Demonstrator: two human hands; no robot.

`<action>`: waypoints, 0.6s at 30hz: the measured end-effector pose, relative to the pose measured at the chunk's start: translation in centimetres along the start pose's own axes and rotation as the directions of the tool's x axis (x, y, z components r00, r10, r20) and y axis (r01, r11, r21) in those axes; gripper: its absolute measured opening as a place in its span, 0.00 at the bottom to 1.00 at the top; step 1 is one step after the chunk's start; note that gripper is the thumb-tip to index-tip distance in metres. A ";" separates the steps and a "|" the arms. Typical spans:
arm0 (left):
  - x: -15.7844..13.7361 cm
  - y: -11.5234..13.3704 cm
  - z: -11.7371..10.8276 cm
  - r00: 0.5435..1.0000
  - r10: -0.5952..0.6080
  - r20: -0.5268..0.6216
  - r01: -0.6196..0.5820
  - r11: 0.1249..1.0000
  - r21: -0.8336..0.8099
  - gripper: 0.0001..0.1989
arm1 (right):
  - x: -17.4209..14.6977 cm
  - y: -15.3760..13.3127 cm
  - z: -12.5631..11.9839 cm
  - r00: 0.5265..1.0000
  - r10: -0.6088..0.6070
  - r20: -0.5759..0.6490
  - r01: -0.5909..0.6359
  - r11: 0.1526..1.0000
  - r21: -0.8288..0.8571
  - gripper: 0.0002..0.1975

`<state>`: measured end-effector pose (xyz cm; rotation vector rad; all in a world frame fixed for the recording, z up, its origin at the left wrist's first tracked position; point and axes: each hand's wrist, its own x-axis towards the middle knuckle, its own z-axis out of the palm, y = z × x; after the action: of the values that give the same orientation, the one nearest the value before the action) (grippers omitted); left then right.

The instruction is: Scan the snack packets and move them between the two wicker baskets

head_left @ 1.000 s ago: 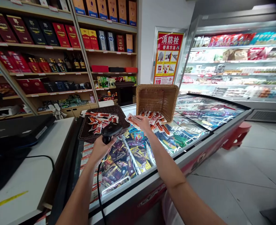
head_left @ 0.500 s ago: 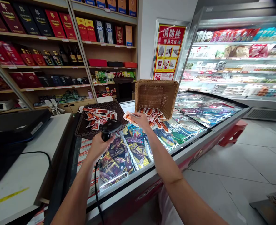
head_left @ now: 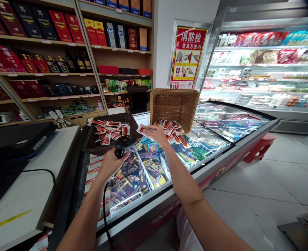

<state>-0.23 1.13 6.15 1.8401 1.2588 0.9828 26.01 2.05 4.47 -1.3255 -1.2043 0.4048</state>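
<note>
My left hand (head_left: 112, 163) is wrapped round the handle of a black barcode scanner (head_left: 125, 142), its cord hanging down past my wrist. My right hand (head_left: 156, 135) pinches a packaged sausage (head_left: 143, 130) in clear and white wrapping, held just right of the scanner's head. Behind the scanner, a dark brown wicker basket (head_left: 91, 143) contains several packaged sausages (head_left: 109, 130). A tan wicker basket (head_left: 174, 104) lies tipped on its side behind my right hand. Wrapped sausages (head_left: 173, 129) lie in its mouth and spill onto the freezer glass.
Both baskets rest on a glass-topped chest freezer (head_left: 154, 195) filled with packaged frozen goods. A white counter (head_left: 17, 202) with black equipment (head_left: 17, 139) stands left. Shelves of boxes (head_left: 109, 69) rise behind, and a red stool (head_left: 261, 146) is at right.
The scanner has tilted and shifted slightly down and right in my left hand. The packaged sausage in my right hand has turned slightly; the baskets stay put.
</note>
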 end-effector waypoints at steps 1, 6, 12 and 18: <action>0.0 0.0 0.0 1.000 0.002 -0.007 -0.002 1.000 0.012 0.15 | 0.0 -0.1 0.0 1.000 0.000 -0.001 0.000 1.000 -0.008 0.20; -0.1 0.1 0.0 1.000 0.030 0.007 -0.030 0.998 0.063 0.15 | -0.1 -0.4 -0.1 1.000 0.000 0.012 0.000 1.000 -0.012 0.18; -0.2 0.4 0.0 1.000 0.020 0.009 -0.020 0.998 0.058 0.16 | -0.1 -0.2 -0.3 1.000 0.003 0.005 -0.003 1.000 -0.006 0.20; 0.1 -0.2 0.1 1.000 -0.019 -0.013 0.020 0.997 0.072 0.17 | 0.3 0.7 -0.1 1.000 0.009 -0.028 -0.009 1.000 -0.006 0.22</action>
<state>-0.16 1.23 5.96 1.8754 1.3334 0.9507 26.49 2.48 4.00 -1.3383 -1.1783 0.3879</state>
